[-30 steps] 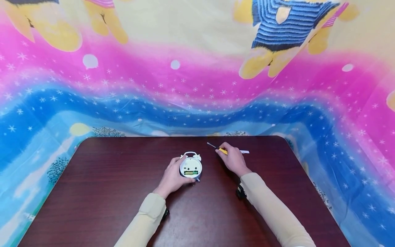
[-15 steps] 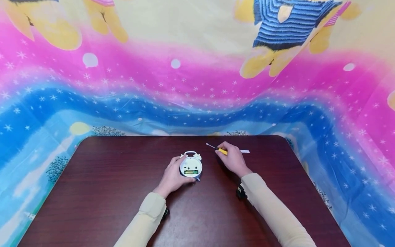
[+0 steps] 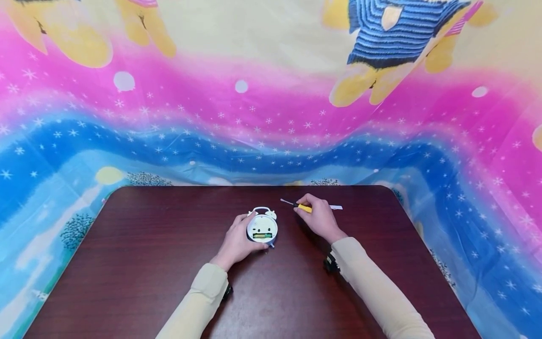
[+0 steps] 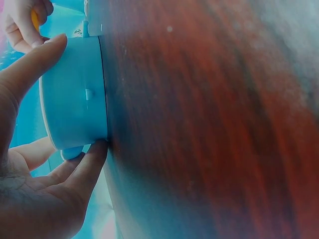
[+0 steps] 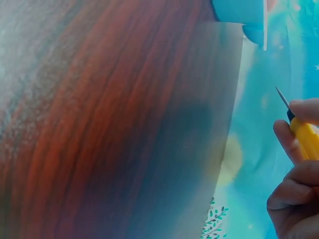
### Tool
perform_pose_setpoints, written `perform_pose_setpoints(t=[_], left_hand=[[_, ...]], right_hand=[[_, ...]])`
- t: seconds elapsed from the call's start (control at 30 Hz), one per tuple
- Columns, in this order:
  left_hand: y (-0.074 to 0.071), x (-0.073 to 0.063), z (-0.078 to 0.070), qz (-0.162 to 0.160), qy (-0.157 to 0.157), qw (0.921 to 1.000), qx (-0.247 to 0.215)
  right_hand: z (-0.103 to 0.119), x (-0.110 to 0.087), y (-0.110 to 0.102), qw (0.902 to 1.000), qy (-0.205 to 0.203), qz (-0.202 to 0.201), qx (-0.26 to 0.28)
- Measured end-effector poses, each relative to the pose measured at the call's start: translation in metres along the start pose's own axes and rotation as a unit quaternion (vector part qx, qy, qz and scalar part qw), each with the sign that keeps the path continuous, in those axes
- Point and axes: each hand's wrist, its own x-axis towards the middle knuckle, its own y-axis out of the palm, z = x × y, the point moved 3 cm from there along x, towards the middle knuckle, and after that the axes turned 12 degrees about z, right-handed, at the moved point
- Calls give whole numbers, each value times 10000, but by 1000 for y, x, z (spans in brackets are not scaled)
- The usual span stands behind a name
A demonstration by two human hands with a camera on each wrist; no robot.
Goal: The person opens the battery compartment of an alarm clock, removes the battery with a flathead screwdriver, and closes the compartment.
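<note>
Edging nearer the alarm clock [image 3: 262, 226] gripped in left fingers [image 4: 89, 169], screwdriver [image 3: 305, 208] pinched in right fingers [image 5: 306, 110].

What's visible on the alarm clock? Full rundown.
The alarm clock looks white and plastic, with a handle, twin bells and a small foot visible. It lies back up on the table, handle toward the far edge. A green-and-gold battery sits exposed in its back. The left hand grips its left side.

Dark red-brown table [image 3: 178, 268] under an alarm clock [image 3: 263, 226] and a small white strip [image 3: 336, 207].
</note>
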Motion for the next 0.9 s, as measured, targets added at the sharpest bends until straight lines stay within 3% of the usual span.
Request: perform_pose_setpoints(t=[0.47,0.9], left_hand=[[0,1,0,8,-20,10000,-72],[0,0,0,19,-25,10000,-68]], right_hand=[[11,-2,-7,9999,-135,88,36],[23,-11,-14,9983,-298,484,152]])
